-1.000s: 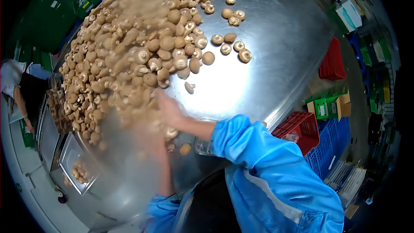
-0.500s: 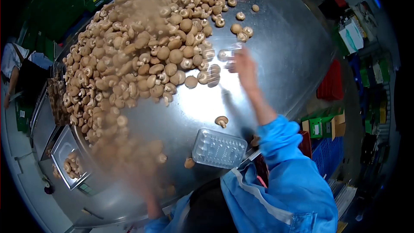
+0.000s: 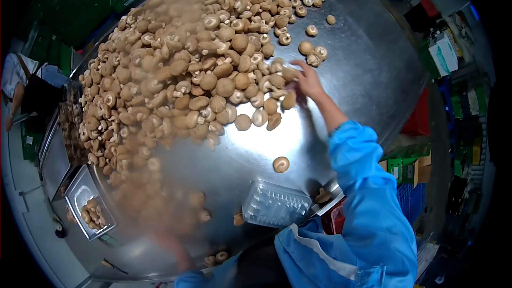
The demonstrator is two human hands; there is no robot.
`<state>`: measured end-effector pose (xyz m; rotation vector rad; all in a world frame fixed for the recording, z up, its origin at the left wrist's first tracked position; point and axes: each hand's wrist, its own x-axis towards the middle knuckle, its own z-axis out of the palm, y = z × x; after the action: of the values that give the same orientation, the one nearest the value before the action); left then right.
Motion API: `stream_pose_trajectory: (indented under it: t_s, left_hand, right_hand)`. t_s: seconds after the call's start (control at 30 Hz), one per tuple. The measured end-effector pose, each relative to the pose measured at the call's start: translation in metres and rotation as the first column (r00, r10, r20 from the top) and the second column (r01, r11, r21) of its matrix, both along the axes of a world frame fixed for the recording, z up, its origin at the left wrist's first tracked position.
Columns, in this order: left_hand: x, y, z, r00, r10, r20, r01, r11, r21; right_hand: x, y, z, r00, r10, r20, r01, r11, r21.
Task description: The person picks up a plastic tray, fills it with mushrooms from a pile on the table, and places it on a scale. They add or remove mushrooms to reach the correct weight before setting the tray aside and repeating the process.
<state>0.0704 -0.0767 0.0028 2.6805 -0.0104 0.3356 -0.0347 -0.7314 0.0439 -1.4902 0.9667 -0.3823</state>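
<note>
My right hand (image 3: 309,81) is at the right edge of a large heap of brown shiitake mushrooms (image 3: 213,69). Its fingers curl round a mushroom (image 3: 290,73), and several others touch or lie close by. Low on the left, my left hand (image 3: 168,242) is smeared and hazy, near mushrooms at the heap's lower end; its fingers cannot be made out. Between the hands, close to my body, sits a clear plastic tray (image 3: 277,202) with a ribbed base. A single mushroom (image 3: 281,165) lies just beyond it.
Everything rests on a shiny metal table (image 3: 368,48). A metal pan (image 3: 90,202) holding mushrooms stands at left. Loose mushrooms (image 3: 312,53) lie right of the heap. A red crate (image 3: 416,114) and green boxes are beyond the right edge. Another person (image 3: 21,85) stands far left.
The view has shifted slightly. Mushrooms by my right hand have bunched against the heap's right side, and that hand is less blurred. My left hand appears lower and stays smeared.
</note>
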Motion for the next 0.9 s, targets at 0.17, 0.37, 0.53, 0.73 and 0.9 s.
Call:
stream_pose_trajectory:
  t_s: [0.17, 0.37, 0.53, 0.73, 0.9]
  left_hand:
    - [0.0, -0.012, 0.0, 0.997, -0.055, 0.046, 0.057, 0.998, -0.041]
    - [0.003, -0.011, 0.003, 0.987, -0.157, 0.045, 0.152, 0.984, 0.09]
    - [0.013, 0.007, -0.006, 0.976, -0.218, 0.024, 0.218, 0.976, 0.012]
    - [0.007, 0.002, 0.001, 0.985, -0.162, -0.057, 0.15, 0.973, -0.175]
    - [0.026, 0.02, -0.035, 0.998, -0.063, 0.027, 0.063, 0.998, 0.011]
  right_hand:
    - [0.094, 0.019, -0.032, 0.992, 0.128, -0.004, -0.115, 0.876, -0.469]
    - [0.117, 0.11, -0.035, 0.886, 0.395, 0.241, -0.232, 0.829, -0.508]
    - [0.118, 0.225, 0.087, 0.809, 0.588, -0.015, -0.549, 0.764, 0.338]
    - [0.111, 0.293, 0.085, 0.725, 0.662, 0.191, -0.544, 0.72, -0.43]
    - [0.024, 0.178, 0.103, 0.957, 0.27, -0.106, -0.287, 0.935, -0.208]
